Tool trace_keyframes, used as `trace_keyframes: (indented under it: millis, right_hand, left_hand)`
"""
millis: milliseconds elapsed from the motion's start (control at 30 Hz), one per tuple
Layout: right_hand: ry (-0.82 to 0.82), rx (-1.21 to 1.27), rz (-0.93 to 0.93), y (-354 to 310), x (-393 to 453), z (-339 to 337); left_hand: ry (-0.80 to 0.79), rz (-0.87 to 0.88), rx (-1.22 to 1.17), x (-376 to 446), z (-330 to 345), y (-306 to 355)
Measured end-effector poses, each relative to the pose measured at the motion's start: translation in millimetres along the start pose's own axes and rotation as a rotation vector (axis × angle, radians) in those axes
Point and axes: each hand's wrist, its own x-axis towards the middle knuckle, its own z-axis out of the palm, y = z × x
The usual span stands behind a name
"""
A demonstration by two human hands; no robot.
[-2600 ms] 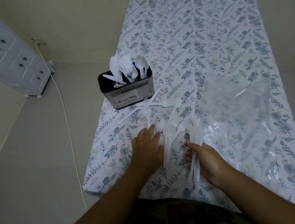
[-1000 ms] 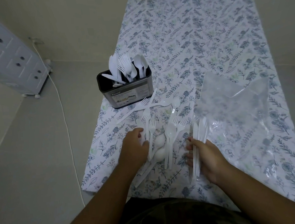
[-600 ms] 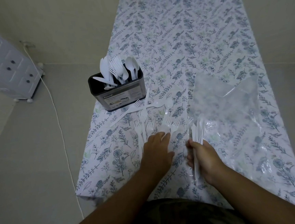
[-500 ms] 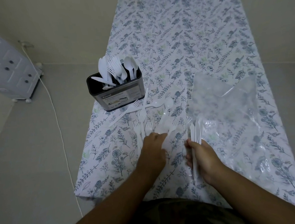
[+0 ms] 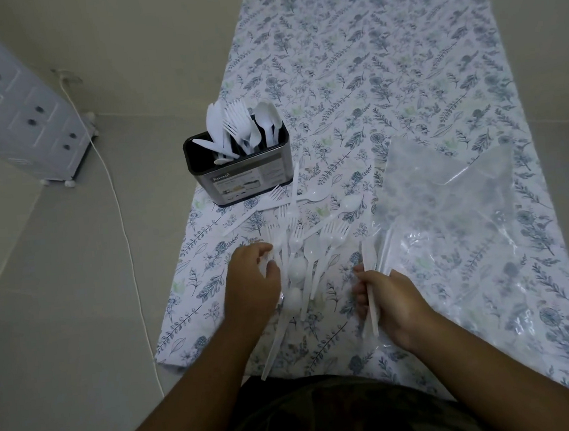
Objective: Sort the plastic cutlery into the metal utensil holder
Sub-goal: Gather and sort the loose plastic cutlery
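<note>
Left hand [image 5: 252,280] curled, fingering loose cutlery [image 5: 305,248] at table [image 5: 401,67] centre; right hand [image 5: 392,304] fisted round a bundle [image 5: 369,269], probably knives. Holder [image 5: 239,169], part-filled, at 11 o'clock. Gathering step; next: carry bundle to matching compartment.

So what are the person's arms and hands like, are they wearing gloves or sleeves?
No gloves or sleeves show: the left hand and right hand are bare, forearms uncovered to the frame's edge. No watch or rings visible. Dark camouflage-patterned clothing shows below.
</note>
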Motion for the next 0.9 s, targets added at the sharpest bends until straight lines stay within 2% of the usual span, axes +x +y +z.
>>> trace_keyframes:
  millis: [100,200,267,333,500,667,733,900]
  right_hand:
    - [-0.067,-0.011,0.037,-0.5,-4.1,5.1]
    - [-0.115,-0.007,0.033,0.1,-6.4,6.1]
    - [-0.108,-0.057,0.021,0.9,-5.9,6.1]
    - [-0.111,-0.074,0.031,0.5,-5.2,7.0]
    - [-0.12,-0.085,0.064,0.2,-6.8,7.8]
    - [-0.081,-0.113,0.047,-0.4,-8.9,5.1]
    - [-0.094,-0.101,0.046,-2.8,-10.9,5.0]
    - [-0.115,-0.092,0.03,-6.7,-14.5,4.2]
  left_hand:
    - [-0.097,-0.078,0.068,-8.5,-6.2,-5.7]
    - [-0.375,-0.142,0.131,-20.9,-12.8,-22.2]
    - [-0.479,-0.12,0.221,-29.6,-14.2,-31.5]
    - [-0.446,-0.079,0.262,-35.1,-11.1,-35.7]
    - [-0.248,0.074,0.338,-29.4,4.2,-21.3]
    - [-0.037,0.189,0.287,7.1,22.5,5.0]
    - [-0.074,0.219,0.304,29.9,30.1,14.1]
    - [-0.401,0.086,0.465,71.5,48.4,33.3]
